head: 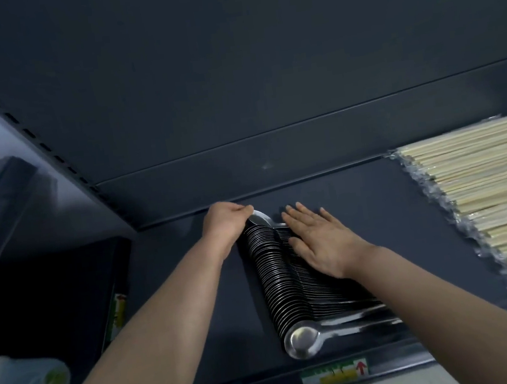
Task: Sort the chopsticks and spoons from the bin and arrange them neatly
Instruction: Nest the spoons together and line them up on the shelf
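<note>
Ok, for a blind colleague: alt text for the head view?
A left hand grips the far spoon of a row of metal spoons on a dark shelf; the right hand lies flat on their handles. Wrapped chopsticks lie at right.

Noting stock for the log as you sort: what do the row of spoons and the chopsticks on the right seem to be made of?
The spoons: polished metal, likely stainless steel; the nearest bowl is silvery with bright glints. The chopsticks: pale matt wood or bamboo, which one I cannot tell; cream, no shine. They lie in clear crinkled plastic wrap, glinting along its edge.
</note>
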Tool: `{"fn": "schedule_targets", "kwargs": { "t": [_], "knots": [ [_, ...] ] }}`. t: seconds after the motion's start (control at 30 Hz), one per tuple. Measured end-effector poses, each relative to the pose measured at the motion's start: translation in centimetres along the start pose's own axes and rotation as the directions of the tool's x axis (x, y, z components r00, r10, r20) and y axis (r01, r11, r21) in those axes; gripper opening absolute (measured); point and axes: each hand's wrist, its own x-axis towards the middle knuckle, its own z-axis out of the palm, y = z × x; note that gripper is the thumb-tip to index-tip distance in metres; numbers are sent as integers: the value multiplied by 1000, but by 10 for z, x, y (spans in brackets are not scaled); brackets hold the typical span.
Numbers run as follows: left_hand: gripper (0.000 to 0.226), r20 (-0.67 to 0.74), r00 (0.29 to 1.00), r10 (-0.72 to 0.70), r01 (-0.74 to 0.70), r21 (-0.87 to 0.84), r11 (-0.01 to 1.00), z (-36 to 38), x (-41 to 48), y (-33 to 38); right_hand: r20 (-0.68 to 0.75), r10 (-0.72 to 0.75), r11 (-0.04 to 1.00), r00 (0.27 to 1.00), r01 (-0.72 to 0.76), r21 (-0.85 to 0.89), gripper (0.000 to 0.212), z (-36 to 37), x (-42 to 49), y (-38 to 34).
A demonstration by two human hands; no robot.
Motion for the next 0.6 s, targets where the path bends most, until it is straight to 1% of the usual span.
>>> {"fn": "schedule_targets", "kwargs": {
  "t": [0.03, 0.1, 0.13, 0.23, 0.3, 0.47, 0.6],
  "knots": [
    [13, 6, 1000, 9, -9, -12, 1000, 0, 1, 1, 4, 3, 1000, 1000, -3, 4, 58, 0, 1, 1],
    [19, 3, 999, 33, -33, -27, 999, -2, 1, -1, 9, 8, 1000, 1000, -8, 5, 59, 0, 4, 1],
    [19, 0, 999, 41, -41, -42, 998, -3, 1, -2, 11, 9, 1000, 1000, -9, 6, 59, -1, 5, 1],
    [15, 8, 999, 44, -43, -105, 994, -6, -5, -7, 24, 12, 1000, 1000, -13, 16, 59, -1, 7, 0],
    [11, 14, 999, 50, -48, -117, 992, -7, -8, -12, 25, 16, 1000, 1000, -16, 23, 59, -1, 7, -1],
    [22, 33, 993, 117, -115, -60, 992, -6, -19, -17, -39, 16, 1000, 999, -15, 24, 56, -6, 3, -9],
    [26, 33, 992, 118, -116, -43, 992, -6, -29, -16, -44, 13, 1000, 999, -12, 18, 54, -8, -2, -15]
  ]
}}
